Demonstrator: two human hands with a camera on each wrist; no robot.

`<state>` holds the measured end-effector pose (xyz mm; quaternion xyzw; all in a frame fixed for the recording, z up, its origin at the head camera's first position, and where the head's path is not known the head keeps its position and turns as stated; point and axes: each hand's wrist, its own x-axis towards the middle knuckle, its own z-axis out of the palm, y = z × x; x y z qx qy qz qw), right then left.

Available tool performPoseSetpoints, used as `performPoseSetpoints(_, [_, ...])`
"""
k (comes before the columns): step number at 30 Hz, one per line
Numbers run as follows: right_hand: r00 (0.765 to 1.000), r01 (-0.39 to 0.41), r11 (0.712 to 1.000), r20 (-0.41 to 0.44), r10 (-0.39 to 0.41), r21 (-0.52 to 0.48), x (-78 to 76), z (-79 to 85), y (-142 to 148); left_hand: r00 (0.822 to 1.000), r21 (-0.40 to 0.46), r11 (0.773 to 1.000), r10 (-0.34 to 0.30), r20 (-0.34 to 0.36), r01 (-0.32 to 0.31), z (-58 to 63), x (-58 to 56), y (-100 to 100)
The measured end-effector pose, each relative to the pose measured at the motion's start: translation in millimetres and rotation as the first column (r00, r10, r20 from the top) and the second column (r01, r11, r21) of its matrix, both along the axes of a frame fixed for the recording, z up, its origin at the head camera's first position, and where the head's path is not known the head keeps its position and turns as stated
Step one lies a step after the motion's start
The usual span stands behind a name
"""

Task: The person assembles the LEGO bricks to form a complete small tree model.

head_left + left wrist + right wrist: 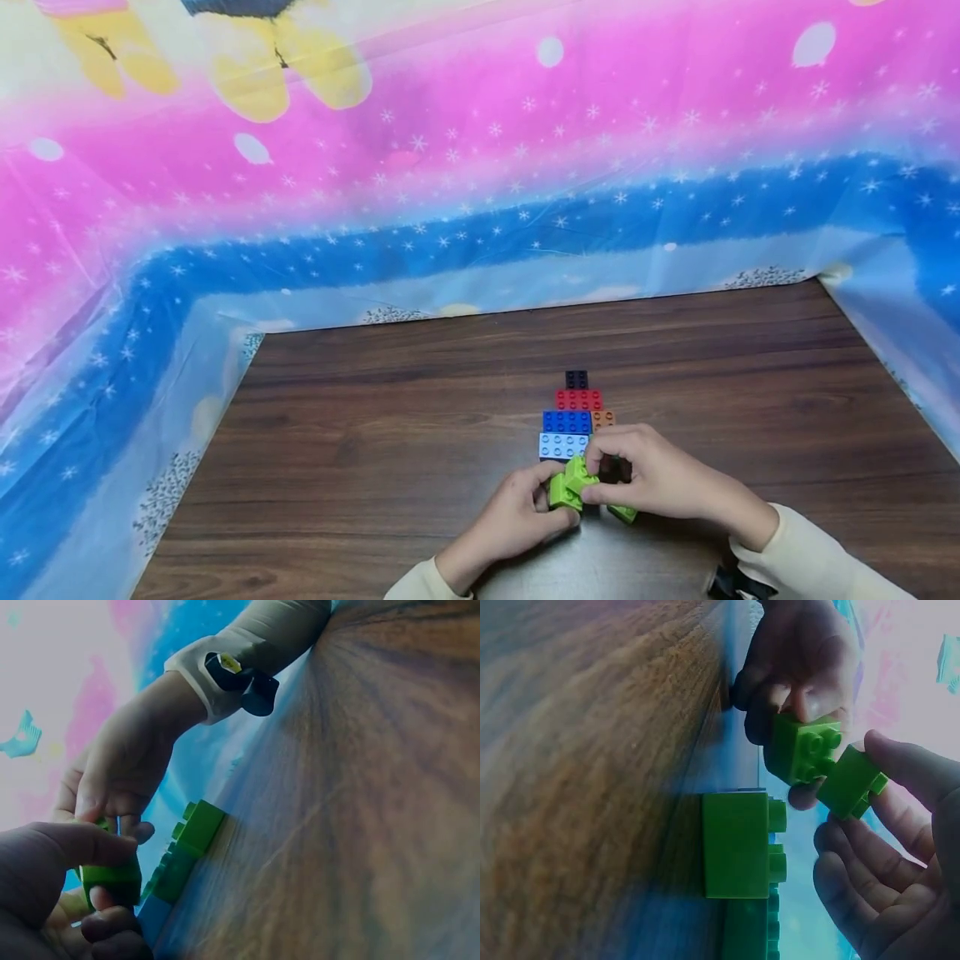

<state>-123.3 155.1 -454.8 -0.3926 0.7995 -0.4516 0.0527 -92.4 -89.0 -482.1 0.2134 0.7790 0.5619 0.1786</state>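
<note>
Just above the near edge of the wooden table (420, 417), the left hand (517, 517) pinches a lime-green studded brick (562, 493) while the right hand (660, 475) pinches a 2nd lime-green brick (579, 473), tilted and touching the 1st. Just beyond them lie light-blue (562, 447), blue (567, 422), red (578, 399) and black (576, 379) bricks in a row, with another green brick (739, 844) on the table under the hands.

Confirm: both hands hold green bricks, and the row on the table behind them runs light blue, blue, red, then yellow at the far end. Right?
Nearly. The far brick is black, not yellow, as the head view shows. The rest stands: the left hand and right hand each hold a green brick, and the row runs light blue, blue, red.
</note>
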Motion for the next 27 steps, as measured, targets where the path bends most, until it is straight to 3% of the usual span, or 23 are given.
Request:
performPoseSetpoints(5, [1.0, -0.011, 0.999, 0.025, 0.012, -0.032, 1.4, -1.7, -1.4, 0.996, 0.101, 0.995, -0.034, 0.084, 0.025, -4.4, -1.8, 0.1])
performPoseSetpoints(11, [0.999, -0.033, 0.999, 0.019, 0.034, -0.034, 1.5, -2.2, -3.1, 0.993, 0.124, 0.992, -0.047, 0.113, 0.033, -7.0, -3.5, -0.9])
performPoseSetpoints(19, [0.991, -0.048, 0.998, 0.125, 0.053, -0.044, 0.1, -0.4, -3.6, 0.976, 0.187, 0.982, -0.061, 0.211, 0.021, -8.4, -4.4, -1.5])
performPoseSetpoints(27, [0.986, -0.01, 0.999, 0.169, 0.016, -0.037, 0.3, -0.7, -4.0, 0.972, 0.172, 0.985, -0.038, 0.233, -0.003, -6.7, -6.7, -0.8])
